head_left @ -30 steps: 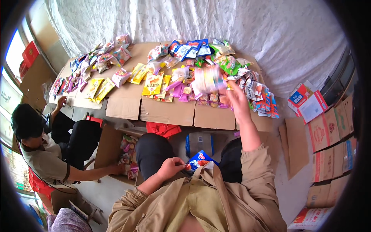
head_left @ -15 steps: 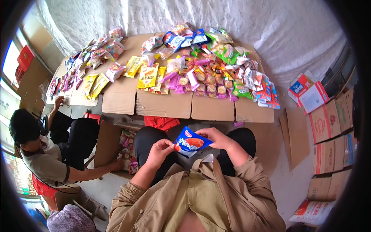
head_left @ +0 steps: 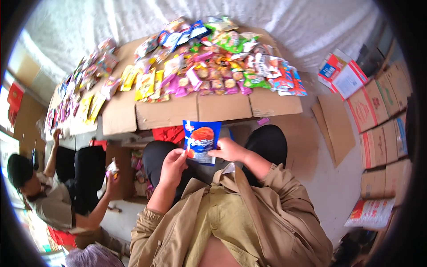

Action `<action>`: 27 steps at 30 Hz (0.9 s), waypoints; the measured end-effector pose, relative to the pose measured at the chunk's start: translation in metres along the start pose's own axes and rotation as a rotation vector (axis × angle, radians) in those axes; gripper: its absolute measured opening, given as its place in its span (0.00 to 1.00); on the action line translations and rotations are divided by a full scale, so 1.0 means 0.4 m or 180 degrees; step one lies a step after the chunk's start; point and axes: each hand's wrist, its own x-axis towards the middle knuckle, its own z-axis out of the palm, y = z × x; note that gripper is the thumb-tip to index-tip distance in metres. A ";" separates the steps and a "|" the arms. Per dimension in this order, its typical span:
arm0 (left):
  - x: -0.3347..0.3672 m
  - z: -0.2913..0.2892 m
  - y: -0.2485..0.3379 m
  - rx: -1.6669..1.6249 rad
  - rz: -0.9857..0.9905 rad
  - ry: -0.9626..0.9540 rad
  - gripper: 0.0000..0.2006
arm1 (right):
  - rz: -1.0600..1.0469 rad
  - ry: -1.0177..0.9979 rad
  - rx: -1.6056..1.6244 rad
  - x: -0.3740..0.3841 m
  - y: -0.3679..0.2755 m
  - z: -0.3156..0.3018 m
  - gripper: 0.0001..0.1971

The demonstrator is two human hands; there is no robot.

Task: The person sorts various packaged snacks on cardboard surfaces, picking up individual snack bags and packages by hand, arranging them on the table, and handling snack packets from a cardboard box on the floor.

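Between my hands, above my lap, is a blue snack packet (head_left: 201,139) with a red-orange picture on its front. It stands nearly upright, its printed face toward me. My left hand (head_left: 175,161) pinches its lower left corner. My right hand (head_left: 227,150) grips the lower right edge, thumb across the front. Beyond the packet is the cardboard-covered table (head_left: 222,107), spread with snack packets. Yellow packets (head_left: 145,84), small purple-wrapped snacks (head_left: 181,85), and red-and-blue packets (head_left: 284,82) lie along its near side. Other blue packets (head_left: 175,38) are heaped toward the back.
At the left a co-worker (head_left: 49,209) sits holding a small packet (head_left: 112,168) beside an open carton (head_left: 119,171) of snacks. Cardboard boxes (head_left: 367,109) are stacked along the right side. A folded cardboard sheet (head_left: 334,129) leans on the floor there.
The blue packet has turned from tilted to upright and risen slightly, both hands still on it. The co-worker's hand has come out of the carton with a small packet. My view has shifted.
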 end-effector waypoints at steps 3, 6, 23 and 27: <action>-0.001 -0.034 0.010 -0.0183 0.0115 -0.0097 0.08 | -0.0462 0.0639 0.0995 -0.014 -0.028 -0.045 0.19; 0.016 -0.130 0.002 -0.1020 -0.0109 -0.0336 0.14 | 0.0033 0.1344 0.1941 -0.059 -0.049 -0.172 0.15; 0.060 -0.095 0.006 -0.1256 -0.0195 -0.1431 0.38 | 0.0225 0.0367 0.0773 -0.137 0.074 -0.248 0.22; 0.068 -0.090 0.009 -0.1321 -0.0210 -0.1481 0.38 | 0.0551 -0.1042 -0.0907 -0.094 0.002 -0.243 0.26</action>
